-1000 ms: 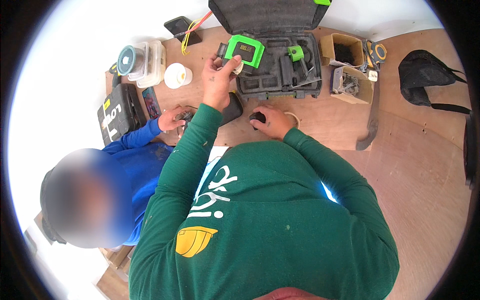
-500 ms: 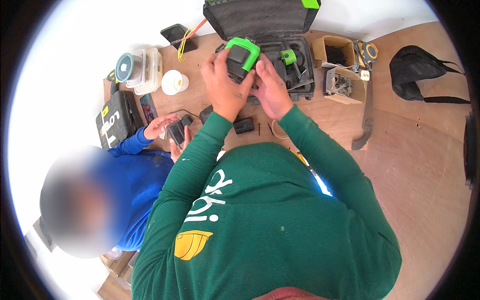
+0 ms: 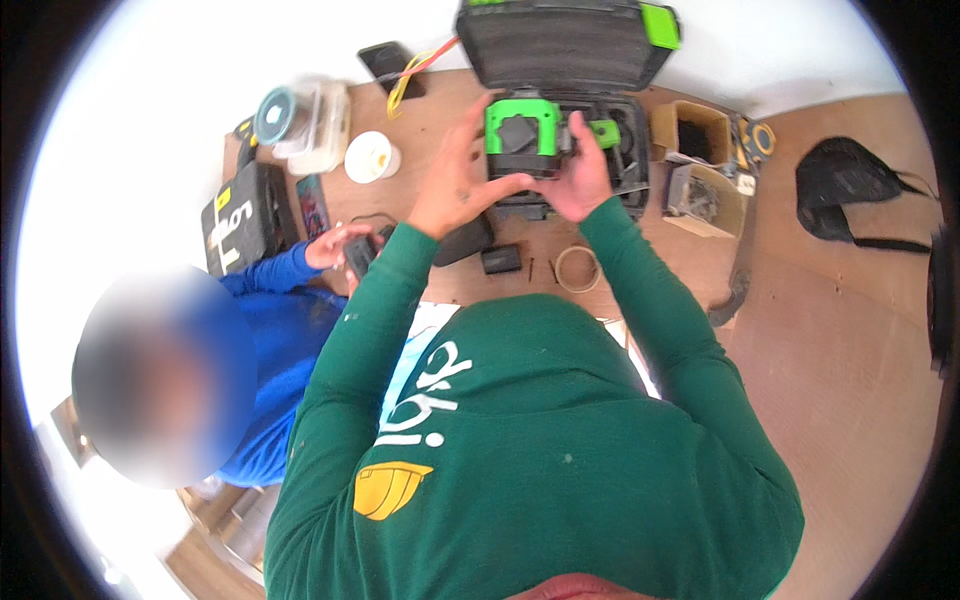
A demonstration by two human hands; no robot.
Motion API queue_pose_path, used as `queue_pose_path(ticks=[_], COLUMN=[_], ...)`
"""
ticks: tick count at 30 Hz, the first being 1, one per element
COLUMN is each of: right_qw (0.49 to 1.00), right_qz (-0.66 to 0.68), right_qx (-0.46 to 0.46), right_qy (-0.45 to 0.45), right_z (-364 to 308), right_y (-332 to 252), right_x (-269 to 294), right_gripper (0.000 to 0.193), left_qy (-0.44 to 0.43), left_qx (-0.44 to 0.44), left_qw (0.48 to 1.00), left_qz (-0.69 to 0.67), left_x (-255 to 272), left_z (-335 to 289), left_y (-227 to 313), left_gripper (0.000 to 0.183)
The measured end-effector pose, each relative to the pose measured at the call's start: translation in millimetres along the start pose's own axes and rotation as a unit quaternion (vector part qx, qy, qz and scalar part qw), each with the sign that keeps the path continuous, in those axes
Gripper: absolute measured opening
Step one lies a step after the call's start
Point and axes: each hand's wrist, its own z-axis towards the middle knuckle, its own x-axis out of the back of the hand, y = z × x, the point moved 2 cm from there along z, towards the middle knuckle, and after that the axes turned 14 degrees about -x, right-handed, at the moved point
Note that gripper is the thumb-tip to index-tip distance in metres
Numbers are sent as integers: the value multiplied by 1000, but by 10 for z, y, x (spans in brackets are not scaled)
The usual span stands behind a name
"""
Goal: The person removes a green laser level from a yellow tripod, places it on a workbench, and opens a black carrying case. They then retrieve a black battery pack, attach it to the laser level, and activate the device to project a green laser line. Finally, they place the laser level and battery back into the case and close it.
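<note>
A green and black laser level (image 3: 522, 135) is held between my two hands, above the base of an open black hard case (image 3: 630, 180). My left hand (image 3: 458, 188) grips its left side, fingers stretched up along it and the thumb at its lower edge. On the right side, my right hand (image 3: 578, 178) supports it with the fingers raised and the thumb near its bottom. A green mount (image 3: 605, 132) sits in the case to the right. Nearer to me on the table lie a small black battery-like block (image 3: 502, 259) and a black pouch-like item (image 3: 463, 242).
Beside me on the left, a co-worker's hand (image 3: 332, 246) holds a black device (image 3: 360, 255). A ring (image 3: 561, 271) lies nearby. Cardboard boxes (image 3: 705, 222) stand right, a white cup (image 3: 364, 160), plastic containers (image 3: 325, 130) and a black tool case (image 3: 240, 225) left.
The laser level has turned from tilted to more upright and now sits lower over the case. My hands moved with it, slightly right in view. The whole view has shifted somewhat.
</note>
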Motion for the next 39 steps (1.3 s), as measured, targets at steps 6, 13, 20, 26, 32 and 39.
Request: queue_pose_path(ticks=[6, 13, 20, 26, 32, 39], right_qw=[997, 994, 988, 927, 900, 905], right_qz=[-50, -76, -88, -222, -248, -251], right_qx=[-47, -73, 68, 247, 285, 273], right_qy=[-26, 9, 104, 175, 218, 209], right_z=[-15, 49, -52, -675, -946, -907], right_y=[-186, -266, -391, -580, -467, -259], right_x=[81, 153, 173, 215, 409, 617], right_gripper=[70, 67, 95, 67, 40, 40], left_qy=[-65, -30, -68, -94, -156, -169], left_qx=[-77, -133, -73, -64, -72, -68], left_qw=[986, 976, 986, 968, 936, 919], left_qz=[131, 171, 135, 223, 306, 350], left_x=[-117, -150, -93, -260, -385, -489], left_z=[158, 224, 364, 391, 409, 391], left_y=[25, -133, -154, -329, -549, -637], left_gripper=[124, 110, 106, 105, 108, 109])
